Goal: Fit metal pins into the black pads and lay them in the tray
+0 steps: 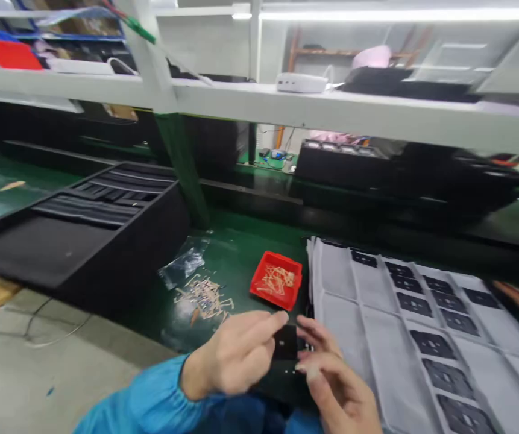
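A small black square piece (285, 342) is being held over the green table (236, 259), with its edges caught between both hands and most of its face left uncovered. The left hand (234, 355) is steadying it with extended fingers along the top edge, while the right hand (338, 380) is pinching the right edge, keeping the grip light and close. Just beyond, a red tray (276, 280) is holding thin copper-coloured pins, a loose pile of pins (204, 296) is lying beside it, and a grey sheet (331, 271) is carrying rows of similar black pieces.
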Demonstrator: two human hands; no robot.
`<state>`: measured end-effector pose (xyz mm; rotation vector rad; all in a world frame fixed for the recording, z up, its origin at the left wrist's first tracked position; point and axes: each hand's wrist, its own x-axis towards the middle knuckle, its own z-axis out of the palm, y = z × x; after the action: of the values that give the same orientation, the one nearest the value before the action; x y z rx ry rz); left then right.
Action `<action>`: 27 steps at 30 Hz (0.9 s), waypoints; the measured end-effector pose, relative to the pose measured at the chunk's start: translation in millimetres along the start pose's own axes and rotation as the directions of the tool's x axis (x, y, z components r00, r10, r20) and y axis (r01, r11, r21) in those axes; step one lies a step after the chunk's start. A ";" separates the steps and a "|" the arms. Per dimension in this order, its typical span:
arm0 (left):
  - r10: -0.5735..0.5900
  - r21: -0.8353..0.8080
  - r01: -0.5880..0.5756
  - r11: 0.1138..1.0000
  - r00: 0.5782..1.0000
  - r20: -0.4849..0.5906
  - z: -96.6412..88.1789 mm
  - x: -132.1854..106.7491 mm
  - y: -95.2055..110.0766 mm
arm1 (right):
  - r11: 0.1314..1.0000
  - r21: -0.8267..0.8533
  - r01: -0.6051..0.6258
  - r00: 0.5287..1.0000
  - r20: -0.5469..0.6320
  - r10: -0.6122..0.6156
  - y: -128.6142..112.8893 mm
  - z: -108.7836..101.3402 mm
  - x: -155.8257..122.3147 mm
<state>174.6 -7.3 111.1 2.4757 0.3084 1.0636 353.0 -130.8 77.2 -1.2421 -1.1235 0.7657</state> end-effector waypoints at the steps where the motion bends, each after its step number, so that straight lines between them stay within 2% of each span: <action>1: 0.025 -0.003 -0.025 1.000 1.000 0.017 -6.0 -12.0 6.9 | 1.000 0.007 -0.029 0.998 0.051 0.028 -4.8 0.2 5.4; 2: 0.017 -0.018 -0.016 1.000 0.999 0.028 -10.0 -21.1 12.3 | 0.998 0.005 -0.055 0.995 0.083 0.054 -7.1 3.4 9.5; 3: -0.044 -0.040 0.044 0.998 0.999 0.016 -12.8 -28.0 16.5 | 0.997 0.006 -0.073 0.994 0.078 0.073 -7.3 9.0 12.1; 4: -0.149 -0.075 0.147 0.986 0.988 -0.026 -14.7 -33.1 20.1 | 0.996 0.013 -0.083 0.996 0.037 0.083 -6.2 15.9 13.1; 5: -0.284 -0.138 0.271 0.953 0.955 -0.082 -16.2 -37.0 23.4 | 0.996 0.022 -0.091 0.996 -0.008 0.092 -4.5 23.3 12.8; 6: -0.432 -0.234 0.398 0.887 0.895 -0.116 -17.4 -39.8 26.8 | 0.994 0.032 -0.102 0.994 -0.047 0.103 -3.0 30.4 11.9; 7: -0.575 -0.352 0.509 0.785 0.811 -0.110 -18.2 -41.9 30.3 | 0.992 0.040 -0.116 0.990 -0.072 0.119 -2.4 36.7 10.8; 8: -0.691 -0.470 0.595 0.652 0.721 -0.046 -18.5 -43.2 34.1 | 0.991 0.039 -0.130 0.988 -0.083 0.133 -3.0 42.1 10.0; 9: -0.767 -0.571 0.652 0.498 0.639 0.061 -18.2 -43.9 37.7 | 0.989 0.028 -0.148 0.986 -0.076 0.150 -4.9 46.6 9.7; 11: -0.816 -0.688 0.694 0.212 0.513 0.267 -15.3 -43.8 44.1 | 0.987 -0.011 -0.159 0.986 -0.056 0.159 -11.0 52.9 10.4; 12: -0.825 -0.717 0.685 0.125 0.473 0.309 -12.9 -43.2 46.4 | 0.988 -0.033 -0.153 0.987 -0.054 0.151 -14.3 55.0 11.0; 13: -0.835 -0.738 0.671 0.078 0.448 0.319 -10.3 -42.6 48.2 | 0.988 -0.058 -0.142 0.989 -0.055 0.139 -17.2 56.3 11.4; 15: -0.854 -0.755 0.651 0.076 0.434 0.288 -5.6 -41.5 49.9 | 0.985 -0.121 -0.121 0.992 -0.055 0.115 -20.6 56.9 11.1; 17: -0.859 -0.730 0.668 0.144 0.451 0.243 -3.2 -41.4 50.4 | 0.975 -0.196 -0.101 0.995 -0.044 0.094 -21.3 55.6 9.2; 19: -0.854 -0.685 0.687 0.243 0.486 0.184 -3.5 -42.1 50.8 | 0.965 -0.250 -0.081 0.997 -0.029 0.076 -21.0 53.5 6.6; 23: -0.805 -0.563 0.690 0.455 0.589 0.072 -7.6 -42.5 53.9 | 0.954 -0.296 -0.043 0.999 -0.004 0.043 -24.2 51.1 3.4; 27: -0.770 -0.462 0.692 0.554 0.637 0.030 -9.9 -41.1 58.3 | 0.938 -0.347 -0.013 1.000 0.007 0.016 -30.3 51.5 2.9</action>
<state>141.4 -70.8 118.2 1.5610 0.9600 0.8347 301.6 -117.5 104.8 -1.5431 -1.2967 0.5993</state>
